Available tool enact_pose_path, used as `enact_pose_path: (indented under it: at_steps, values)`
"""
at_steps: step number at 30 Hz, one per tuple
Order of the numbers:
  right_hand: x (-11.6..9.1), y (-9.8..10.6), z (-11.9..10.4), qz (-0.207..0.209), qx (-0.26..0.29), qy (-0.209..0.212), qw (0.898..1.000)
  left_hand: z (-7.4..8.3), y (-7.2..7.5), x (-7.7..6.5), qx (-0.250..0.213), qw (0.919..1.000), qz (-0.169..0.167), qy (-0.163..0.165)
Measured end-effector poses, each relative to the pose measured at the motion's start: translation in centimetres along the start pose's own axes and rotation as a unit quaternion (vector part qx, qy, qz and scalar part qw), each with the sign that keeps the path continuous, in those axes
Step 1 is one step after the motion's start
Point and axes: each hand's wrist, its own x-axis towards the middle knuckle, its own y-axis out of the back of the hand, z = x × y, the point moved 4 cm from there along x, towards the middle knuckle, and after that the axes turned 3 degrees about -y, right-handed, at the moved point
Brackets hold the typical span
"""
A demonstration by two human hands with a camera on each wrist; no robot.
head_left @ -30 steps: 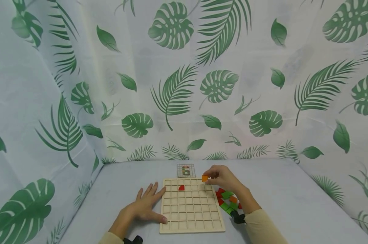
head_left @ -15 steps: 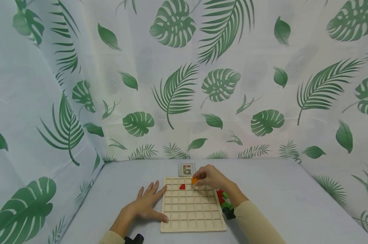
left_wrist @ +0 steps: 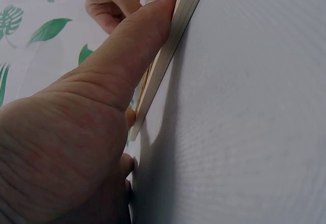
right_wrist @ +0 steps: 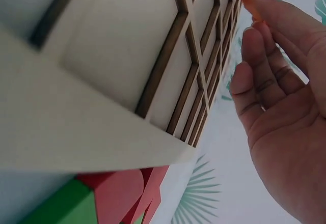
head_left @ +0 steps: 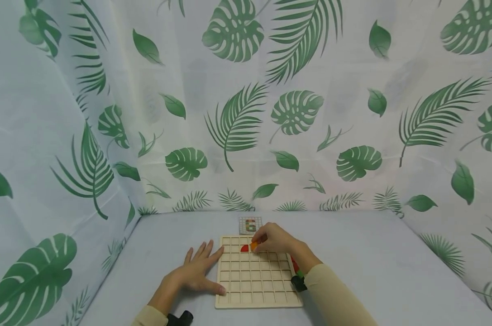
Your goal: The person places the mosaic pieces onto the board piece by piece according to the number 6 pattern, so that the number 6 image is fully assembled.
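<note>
Pale table (head_left: 392,271), hands (head_left: 194,274) (head_left: 277,240) at board (head_left: 257,286), left splayed

Flat on the light grey counter (head_left: 164,244): pale wooden grid board (head_left: 251,299). Small white gridded paper card (head_left: 250,225) just behind its far edge. Flat red quarter-round piece (head_left: 244,248) in a cell, second row from the back, left of centre. Flat orange piece (head_left: 253,245) just right of that, between fingertips of the right hand (head_left: 275,238). Left hand (head_left: 197,274) along the board's left edge. Loose red and green flat pieces (right_wrist: 119,193) on the counter beside the right edge. White leaf-printed cloth (head_left: 237,183) behind and either side.
</note>
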Motion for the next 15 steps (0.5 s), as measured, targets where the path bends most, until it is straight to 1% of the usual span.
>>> enact_pose_path:
  at_steps: [3, 8, 15]
  values:
    - [0.01, -0.16, -0.27, -0.007, -0.010, -0.012, 1.000, 0.03, -0.11, 0.03, 0.000, 1.0000, 0.002, -0.002]
    - [0.11, -0.44, -0.42, -0.014, -0.013, -0.024, 1.000, 0.01, -0.18, 0.04, 0.004, 1.0000, 0.004, -0.002]
    - [0.28, -0.82, 0.03, -0.012, -0.019, -0.022, 1.000, 0.08, -0.17, 0.06, 0.008, 0.9999, 0.004, 0.006]
